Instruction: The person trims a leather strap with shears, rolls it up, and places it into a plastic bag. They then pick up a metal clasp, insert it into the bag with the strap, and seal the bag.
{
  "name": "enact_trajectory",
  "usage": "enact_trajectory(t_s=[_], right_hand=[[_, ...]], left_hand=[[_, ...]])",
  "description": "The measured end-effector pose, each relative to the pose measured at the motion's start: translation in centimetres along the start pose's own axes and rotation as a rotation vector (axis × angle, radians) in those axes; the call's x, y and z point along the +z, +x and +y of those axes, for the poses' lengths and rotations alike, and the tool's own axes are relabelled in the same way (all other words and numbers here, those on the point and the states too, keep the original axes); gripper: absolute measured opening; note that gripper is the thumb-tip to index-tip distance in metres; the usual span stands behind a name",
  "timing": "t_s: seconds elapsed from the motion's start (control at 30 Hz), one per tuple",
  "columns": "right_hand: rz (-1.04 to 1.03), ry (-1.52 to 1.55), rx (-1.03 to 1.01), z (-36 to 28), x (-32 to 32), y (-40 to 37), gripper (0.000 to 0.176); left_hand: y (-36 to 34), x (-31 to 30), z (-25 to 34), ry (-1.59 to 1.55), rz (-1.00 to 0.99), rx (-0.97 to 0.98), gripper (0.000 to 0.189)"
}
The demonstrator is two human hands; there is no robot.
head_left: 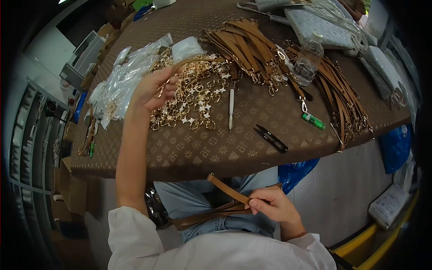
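Note:
My left hand is raised over the left part of the table, its fingers closed on a narrow brown strap that stretches right over a pile of gold chains with white flower charms. Down in front of my lap, my right hand pinches a brown leather strap between thumb and fingers. Its free end points up and left toward the table edge. More brown strap lies across my thighs.
Bundled brown straps with gold clasps lie at the back, beside a clear bottle. Black thread snips, a white-handled tool and a green lighter are nearer. Plastic bags lie left; pale patterned bags lie back right.

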State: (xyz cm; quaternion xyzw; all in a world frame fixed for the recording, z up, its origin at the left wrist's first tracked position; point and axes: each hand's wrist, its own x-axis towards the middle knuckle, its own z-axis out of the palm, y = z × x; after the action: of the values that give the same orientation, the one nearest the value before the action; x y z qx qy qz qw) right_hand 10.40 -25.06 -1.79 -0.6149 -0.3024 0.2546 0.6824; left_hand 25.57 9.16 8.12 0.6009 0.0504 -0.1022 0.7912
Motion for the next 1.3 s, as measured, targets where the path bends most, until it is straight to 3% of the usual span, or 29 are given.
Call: enact_trajectory(t_s=[0.1, 0.17, 0.3, 0.47, 0.53, 0.6, 0.63, 0.67, 0.7, 0.77, 0.87, 0.9, 0.97, 1.07, 1.23, 1.3], right_hand=[[0.01, -0.002, 0.036, -0.6, 0.8, 0.8, 0.021], [0.016, 0.014, 0.087, -1.6, 1.1, 1.7, 0.014], [0.049, -0.223, -0.106, -3.2, 1.9, 4.7, 0.014], [-0.48, -0.334, -0.132, -7.1, 4.6, 12.2, 0.015], [-0.613, -0.513, -0.187, -7.0, 6.4, 15.6, 0.016], [-0.695, -0.603, -0.276, -5.3, 7.8, 18.8, 0.015], [-0.742, -0.792, -0.133, -5.8, 8.3, 19.9, 0.014], [-0.744, -0.793, -0.131, -5.3, 8.5, 20.8, 0.014], [-0.75, -0.877, -0.132, -4.4, 8.7, 21.6, 0.018], [-0.759, -0.961, -0.131, -3.0, 9.2, 22.2, 0.022], [-0.656, -0.979, -0.232, -1.8, 9.6, 22.1, 0.027], [-0.636, -1.032, -0.348, -1.6, 9.6, 21.8, 0.028], [-0.603, -1.088, -0.459, -1.2, 9.6, 21.1, 0.029], [-0.628, -1.227, -0.804, -0.5, 9.6, 20.6, 0.025], [-0.507, -1.289, -0.974, 0.7, 9.7, 20.7, 0.013], [-0.433, -1.261, -1.067, 0.1, 10.0, 20.6, 0.01]], left_hand=[[-6.8, -2.7, -1.7, -0.036, -0.026, 0.063, 0.029], [-11.7, -2.3, -4.1, -0.076, 0.042, -0.022, 0.03], [-18.3, -2.0, -9.8, -0.09, 0.044, -0.111, 0.033], [-21.6, -2.9, -15.4, -0.203, -0.041, -0.186, 0.033], [-22.2, -2.5, -16.7, -0.315, 0.012, -0.161, 0.036], [-23.0, -2.3, -16.1, -0.274, 0.07, -0.26, 0.039], [-23.3, -2.9, -16.4, -0.308, -0.049, -0.202, 0.038], [-23.5, -3.4, -16.6, -0.339, -0.168, -0.142, 0.037], [-23.9, -3.8, -16.3, -0.342, -0.167, -0.139, 0.037], [-24.5, -4.2, -15.7, -0.065, -0.091, -0.182, 0.032], [-24.7, -5.0, -15.9, -0.053, -0.057, -0.215, 0.028], [-24.7, -5.1, -16.0, -0.055, -0.062, -0.216, 0.028], [-24.7, -5.3, -16.0, -0.173, -0.064, -0.234, 0.026], [-24.7, -5.5, -16.1, -0.185, -0.114, -0.25, 0.024], [-24.8, -6.3, -16.8, -0.369, -0.311, -0.2, 0.023], [-25.1, -6.1, -16.4, -0.656, -0.283, -0.263, 0.028]])
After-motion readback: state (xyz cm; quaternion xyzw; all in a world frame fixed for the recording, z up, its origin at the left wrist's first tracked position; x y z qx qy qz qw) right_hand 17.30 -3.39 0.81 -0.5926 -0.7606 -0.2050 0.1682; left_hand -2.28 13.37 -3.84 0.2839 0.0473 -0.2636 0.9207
